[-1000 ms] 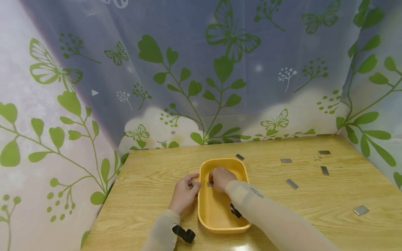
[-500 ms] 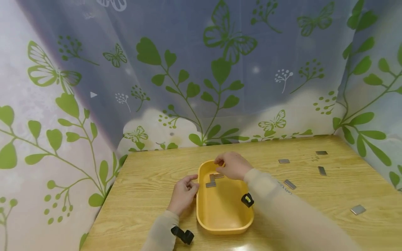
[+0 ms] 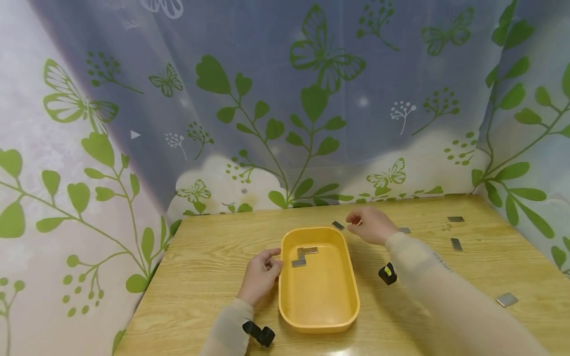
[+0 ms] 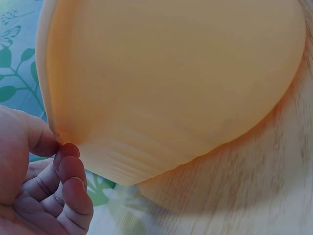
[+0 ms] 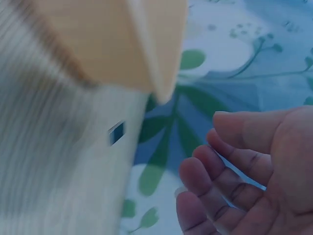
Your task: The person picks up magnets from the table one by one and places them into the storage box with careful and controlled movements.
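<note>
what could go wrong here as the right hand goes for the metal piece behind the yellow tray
The metal piece lies flat on the table, close to the tray rim, so the right hand may struggle to pinch it and could nudge the tray instead. The left hand only rests against the tray's side, so a bump might shift it. The sleeve passes over other plates and might sweep them.

One yellow tray [image 3: 352, 289], seven metal plates [image 3: 506, 299]

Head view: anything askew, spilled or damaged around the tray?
Nothing damaged or spilled. The tray sits flat on the table. Three metal plates lie jumbled at its far end, not in a row, and loose plates lie scattered at mixed angles to the right.
</note>
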A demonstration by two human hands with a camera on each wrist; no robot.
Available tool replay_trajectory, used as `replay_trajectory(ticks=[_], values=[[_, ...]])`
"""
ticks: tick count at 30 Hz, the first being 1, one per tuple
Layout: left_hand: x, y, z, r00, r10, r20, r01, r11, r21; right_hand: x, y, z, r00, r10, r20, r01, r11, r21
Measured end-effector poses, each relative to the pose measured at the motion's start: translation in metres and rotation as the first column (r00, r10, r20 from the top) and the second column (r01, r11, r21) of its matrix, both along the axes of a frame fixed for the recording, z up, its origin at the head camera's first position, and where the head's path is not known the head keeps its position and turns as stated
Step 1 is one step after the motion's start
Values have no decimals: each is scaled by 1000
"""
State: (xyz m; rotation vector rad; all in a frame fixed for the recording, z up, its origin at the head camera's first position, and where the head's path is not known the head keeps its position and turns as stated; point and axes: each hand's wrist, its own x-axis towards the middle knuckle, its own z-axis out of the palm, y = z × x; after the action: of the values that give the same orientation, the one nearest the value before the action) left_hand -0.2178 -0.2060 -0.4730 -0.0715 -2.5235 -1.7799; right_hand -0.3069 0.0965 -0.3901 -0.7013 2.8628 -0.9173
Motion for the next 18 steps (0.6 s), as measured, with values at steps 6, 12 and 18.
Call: replay_trajectory(ticks=[6, 12, 18], values=[[0, 1, 1, 1000, -5, 1, 5, 1000, -2, -11, 15, -18, 1000, -26, 15, 25, 999, 23], [0, 1, 0, 1000, -5, -4, 5, 1000, 0, -20, 18, -33, 999, -46, 16, 45, 998, 47], [1, 2, 0, 1000, -9, -21, 10, 1000, 24, -27, 14, -49, 998, -47, 31, 45, 996, 72]])
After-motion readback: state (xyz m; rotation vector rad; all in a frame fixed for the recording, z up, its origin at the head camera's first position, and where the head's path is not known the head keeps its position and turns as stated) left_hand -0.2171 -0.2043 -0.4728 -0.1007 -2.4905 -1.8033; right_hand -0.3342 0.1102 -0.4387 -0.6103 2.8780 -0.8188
